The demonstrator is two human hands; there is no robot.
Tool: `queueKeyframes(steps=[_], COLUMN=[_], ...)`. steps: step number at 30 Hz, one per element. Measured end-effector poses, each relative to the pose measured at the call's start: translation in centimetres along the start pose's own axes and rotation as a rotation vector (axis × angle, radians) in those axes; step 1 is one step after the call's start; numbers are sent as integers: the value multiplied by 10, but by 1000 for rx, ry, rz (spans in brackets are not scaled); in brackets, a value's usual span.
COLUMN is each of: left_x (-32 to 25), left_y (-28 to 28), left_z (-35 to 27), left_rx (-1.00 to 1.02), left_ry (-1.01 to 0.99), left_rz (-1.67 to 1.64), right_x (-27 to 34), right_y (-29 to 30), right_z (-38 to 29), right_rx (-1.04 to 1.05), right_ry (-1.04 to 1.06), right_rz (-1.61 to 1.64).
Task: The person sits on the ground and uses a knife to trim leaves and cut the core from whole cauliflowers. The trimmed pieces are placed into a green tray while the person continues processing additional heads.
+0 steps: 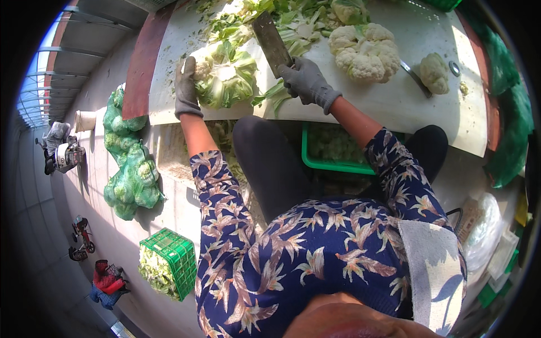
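Observation:
On the white-covered table, my left hand [187, 86] in a grey glove rests against the left side of a leafy cauliflower [223, 76], whose cut stem faces up. My right hand [309, 82], also gloved, grips the handle of a cleaver [270, 41]. Its broad, stained blade points up and away, to the right of the leafy head. A large trimmed cauliflower [365, 53] lies right of my right hand. Farther right, a smaller cauliflower piece [434, 74] lies beside a curved metal blade [416, 79]. Cut leaves [296, 31] are heaped behind the cleaver.
A green crate [338, 166] holding pale pieces stands under the table, near my knees. On the floor at left are green net sacks of vegetables [131, 169] and a green crate [182, 266] of trimmings. A metal ring [454, 68] lies at the table's right.

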State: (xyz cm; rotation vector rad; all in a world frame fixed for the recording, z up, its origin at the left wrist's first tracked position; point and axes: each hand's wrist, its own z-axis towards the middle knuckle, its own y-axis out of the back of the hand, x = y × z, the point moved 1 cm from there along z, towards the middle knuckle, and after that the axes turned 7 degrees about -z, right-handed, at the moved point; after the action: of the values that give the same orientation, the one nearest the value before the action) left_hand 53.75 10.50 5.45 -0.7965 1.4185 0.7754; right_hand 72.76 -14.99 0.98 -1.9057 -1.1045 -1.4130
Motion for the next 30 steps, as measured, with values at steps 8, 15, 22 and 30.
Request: queueKeyframes(steps=[8, 15, 22, 30], left_x=[29, 9, 15, 38], left_y=[-11, -30, -24, -13], left_z=[-78, -52, -37, -19], left_rx=[-366, -553, -350, -432], left_ry=[-55, -13, -141, -283], left_rz=[-223, 176, -15, 234], right_x=[-34, 22, 43, 72], right_y=[-64, -46, -16, -26], right_z=[6, 64, -16, -33], right_rx=[-54, -150, -95, -47], right_ry=[-127, 359, 507, 666], right_rz=[59, -797, -884, -979])
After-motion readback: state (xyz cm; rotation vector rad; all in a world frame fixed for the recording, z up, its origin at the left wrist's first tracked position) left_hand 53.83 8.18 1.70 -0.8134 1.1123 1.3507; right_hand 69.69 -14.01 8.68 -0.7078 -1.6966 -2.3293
